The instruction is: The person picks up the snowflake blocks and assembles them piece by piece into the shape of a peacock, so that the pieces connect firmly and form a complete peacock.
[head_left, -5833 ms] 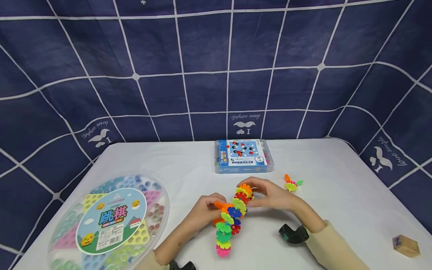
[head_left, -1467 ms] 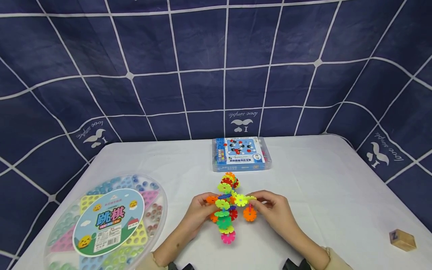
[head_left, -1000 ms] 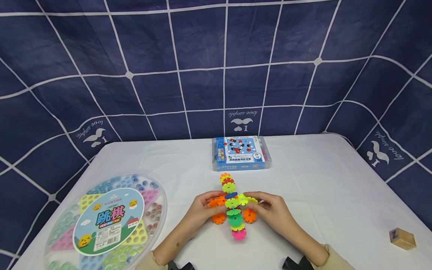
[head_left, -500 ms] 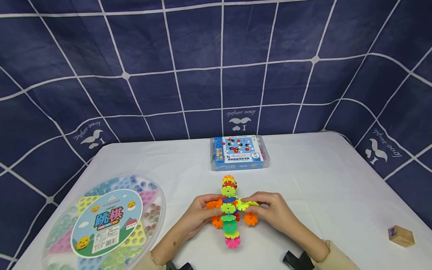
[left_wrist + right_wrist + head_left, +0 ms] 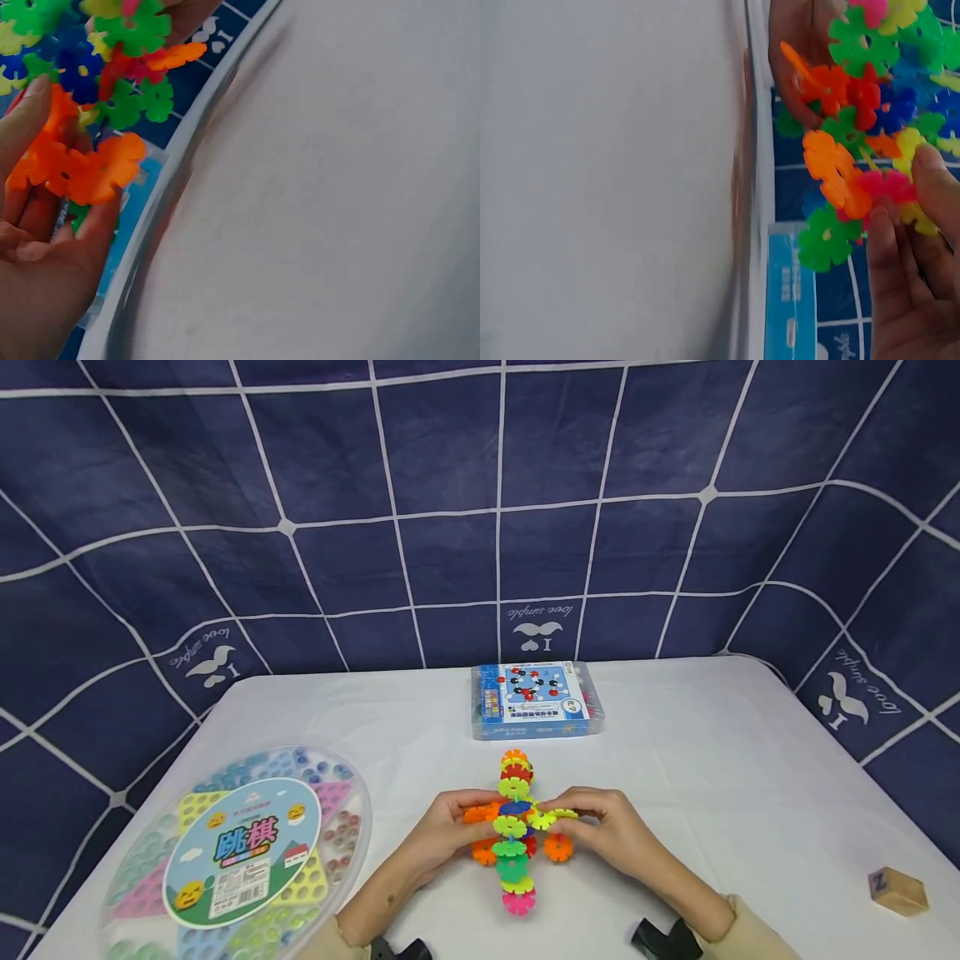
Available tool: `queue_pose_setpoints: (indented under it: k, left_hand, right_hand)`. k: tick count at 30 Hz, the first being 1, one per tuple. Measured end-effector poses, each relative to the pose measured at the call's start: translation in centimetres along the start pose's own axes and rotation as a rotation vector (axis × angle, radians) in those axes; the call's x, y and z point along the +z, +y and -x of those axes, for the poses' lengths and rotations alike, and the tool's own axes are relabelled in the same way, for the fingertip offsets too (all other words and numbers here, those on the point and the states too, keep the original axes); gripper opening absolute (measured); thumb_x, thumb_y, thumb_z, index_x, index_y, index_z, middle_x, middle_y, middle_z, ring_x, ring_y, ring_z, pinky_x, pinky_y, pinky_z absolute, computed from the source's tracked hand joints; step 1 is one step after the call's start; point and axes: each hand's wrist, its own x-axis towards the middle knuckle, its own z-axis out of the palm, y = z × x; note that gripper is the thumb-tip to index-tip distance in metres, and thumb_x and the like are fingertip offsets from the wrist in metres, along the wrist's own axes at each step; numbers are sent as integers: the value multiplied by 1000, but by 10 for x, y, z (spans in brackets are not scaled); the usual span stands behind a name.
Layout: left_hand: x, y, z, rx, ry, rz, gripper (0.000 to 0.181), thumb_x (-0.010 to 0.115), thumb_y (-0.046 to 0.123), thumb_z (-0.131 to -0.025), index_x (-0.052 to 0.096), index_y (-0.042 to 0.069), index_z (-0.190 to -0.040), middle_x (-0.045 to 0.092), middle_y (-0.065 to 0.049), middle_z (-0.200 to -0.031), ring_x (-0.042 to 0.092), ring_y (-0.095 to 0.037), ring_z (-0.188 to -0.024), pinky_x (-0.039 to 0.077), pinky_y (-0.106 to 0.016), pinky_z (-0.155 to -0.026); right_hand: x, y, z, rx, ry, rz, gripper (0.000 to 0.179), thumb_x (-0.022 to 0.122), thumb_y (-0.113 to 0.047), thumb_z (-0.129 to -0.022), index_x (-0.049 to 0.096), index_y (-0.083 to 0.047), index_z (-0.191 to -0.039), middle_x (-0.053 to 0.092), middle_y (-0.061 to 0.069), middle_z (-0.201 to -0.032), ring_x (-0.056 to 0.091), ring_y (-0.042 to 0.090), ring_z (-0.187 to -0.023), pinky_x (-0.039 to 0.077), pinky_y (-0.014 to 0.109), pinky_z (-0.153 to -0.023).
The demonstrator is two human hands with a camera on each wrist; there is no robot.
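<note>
A colourful figure of interlocking plastic snowflake discs is held between both hands, pink at its near end and orange at its far end. My left hand grips its left branch of orange discs, thumb in front and fingers behind. On the other side, my right hand pinches the right branch at its yellow discs. An orange disc hangs below that branch. The right wrist view shows a pink disc and a green disc by the right fingertips.
A round Chinese checkers set with marbles lies on the left of the white-covered table. Behind the figure is a flat box with a molecule picture. A small wooden block sits at far right.
The small disc cluster that lay at the right of the table is gone from there, and a similar branch joins the figure's right side. Over the last second the figure has shifted only slightly.
</note>
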Motion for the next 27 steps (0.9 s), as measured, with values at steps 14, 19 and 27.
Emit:
queue_pose_setpoints:
  k: [14, 19, 27]
  left_hand:
    - [-7, 21, -26, 156, 60, -524, 33, 76, 8, -78, 68, 1, -109, 66, -5, -108, 54, -23, -106, 36, -47, -100]
    - [-11, 24, -27, 137, 19, -643, 32, 76, 12, -79, 69, 3, -109, 67, -1, -103, 57, -17, -97, 44, -39, -91]
    - [-10, 35, -3, 133, -39, -689, 39, 74, 13, -81, 64, 1, -117, 64, -6, -113, 58, -19, -103, 47, -32, -89]
  right_hand:
    - [-24, 13, -21, -23, -43, 68, 21, 67, -8, -86, 70, -8, -107, 67, -3, -98, 60, 15, -89, 54, 27, -68]
    - [-21, 14, -20, 40, -82, 86, 20, 67, -9, -86, 71, -10, -106, 66, -3, -97, 59, 14, -87, 53, 27, -69]
    - [-24, 21, -33, 78, -43, 261, 16, 73, 0, -79, 66, -11, -90, 63, -2, -89, 59, 12, -75, 53, 27, -68]
